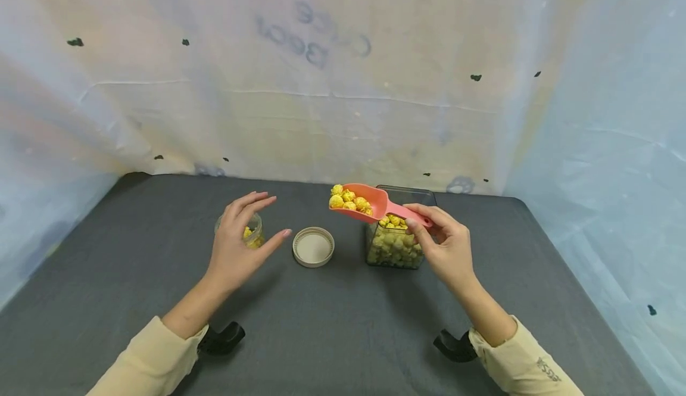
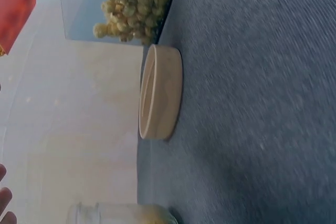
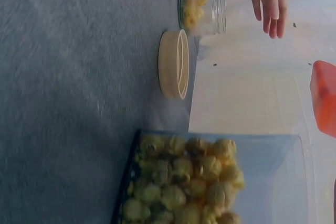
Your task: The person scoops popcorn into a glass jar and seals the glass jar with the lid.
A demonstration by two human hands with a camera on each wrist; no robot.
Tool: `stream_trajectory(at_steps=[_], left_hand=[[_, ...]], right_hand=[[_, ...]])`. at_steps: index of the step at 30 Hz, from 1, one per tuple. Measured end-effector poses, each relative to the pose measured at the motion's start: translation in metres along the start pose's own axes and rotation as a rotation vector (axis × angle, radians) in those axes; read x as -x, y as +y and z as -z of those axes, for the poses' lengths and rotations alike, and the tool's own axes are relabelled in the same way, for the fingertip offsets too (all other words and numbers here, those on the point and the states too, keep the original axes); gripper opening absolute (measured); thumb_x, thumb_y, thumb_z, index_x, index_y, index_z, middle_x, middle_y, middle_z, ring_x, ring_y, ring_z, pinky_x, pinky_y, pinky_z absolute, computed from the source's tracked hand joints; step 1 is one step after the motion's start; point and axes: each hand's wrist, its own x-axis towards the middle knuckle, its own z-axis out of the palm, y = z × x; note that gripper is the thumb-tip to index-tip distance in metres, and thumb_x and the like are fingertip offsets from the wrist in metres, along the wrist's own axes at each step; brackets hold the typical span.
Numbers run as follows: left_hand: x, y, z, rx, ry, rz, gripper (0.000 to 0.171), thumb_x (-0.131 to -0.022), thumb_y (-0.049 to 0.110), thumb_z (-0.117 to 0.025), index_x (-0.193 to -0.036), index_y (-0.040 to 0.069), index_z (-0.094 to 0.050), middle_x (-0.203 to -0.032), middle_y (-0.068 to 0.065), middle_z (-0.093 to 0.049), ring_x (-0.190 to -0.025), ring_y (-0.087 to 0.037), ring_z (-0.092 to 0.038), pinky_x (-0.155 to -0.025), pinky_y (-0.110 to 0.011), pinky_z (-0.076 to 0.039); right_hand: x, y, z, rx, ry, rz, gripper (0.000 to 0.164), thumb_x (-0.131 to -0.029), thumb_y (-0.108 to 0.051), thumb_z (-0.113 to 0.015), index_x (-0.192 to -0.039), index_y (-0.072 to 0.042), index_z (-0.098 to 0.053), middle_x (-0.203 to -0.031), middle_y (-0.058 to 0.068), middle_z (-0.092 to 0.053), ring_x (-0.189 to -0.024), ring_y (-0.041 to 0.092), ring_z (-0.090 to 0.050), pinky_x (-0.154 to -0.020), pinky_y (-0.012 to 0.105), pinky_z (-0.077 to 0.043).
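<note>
My right hand (image 1: 449, 246) pinches the handle of a coral scoop (image 1: 379, 200), raised over a clear square container (image 1: 395, 253) partly filled with yellow popcorn. Several round yellow popcorn pieces (image 1: 349, 199) lie in the scoop's bowl, which points left. On the left, my left hand (image 1: 240, 242) hovers with fingers spread and holds nothing. It overlaps a glass jar (image 1: 256, 229) in the head view, hiding part of it. In the right wrist view the jar (image 3: 202, 11) stands uncapped with some popcorn at its bottom, and the hand is apart from it.
Between the jar and the container, a round cream lid (image 1: 313, 247) lies on the dark grey table (image 1: 332, 324), hollow side up. A pale plastic sheet (image 1: 332, 122) hangs behind the table's far edge and along both sides.
</note>
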Motion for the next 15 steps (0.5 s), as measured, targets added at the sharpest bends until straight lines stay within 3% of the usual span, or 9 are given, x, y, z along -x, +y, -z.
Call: stream_trajectory(at_steps=[7, 15], left_hand=[[0.008, -0.007, 0.009, -0.038, 0.024, 0.028, 0.063, -0.069, 0.009, -0.085, -0.127, 0.006, -0.060, -0.134, -0.014, -0.051, -0.130, -0.033, -0.040, -0.101, -0.059, -0.031], [0.013, -0.012, 0.016, -0.055, 0.028, 0.089, 0.064, -0.069, 0.009, -0.085, -0.128, 0.005, -0.059, -0.134, -0.018, -0.048, -0.125, -0.036, -0.043, -0.099, -0.058, -0.034]], right_hand=[[0.002, -0.003, -0.014, -0.037, -0.006, -0.005, 0.025, -0.084, 0.013, -0.064, -0.109, 0.007, -0.068, -0.083, 0.017, -0.064, -0.064, 0.013, -0.060, -0.055, 0.016, -0.050], [0.004, -0.004, -0.025, -0.074, -0.011, -0.014, 0.026, -0.084, 0.013, -0.064, -0.109, 0.009, -0.067, -0.081, 0.019, -0.064, -0.060, 0.013, -0.059, -0.053, 0.017, -0.049]])
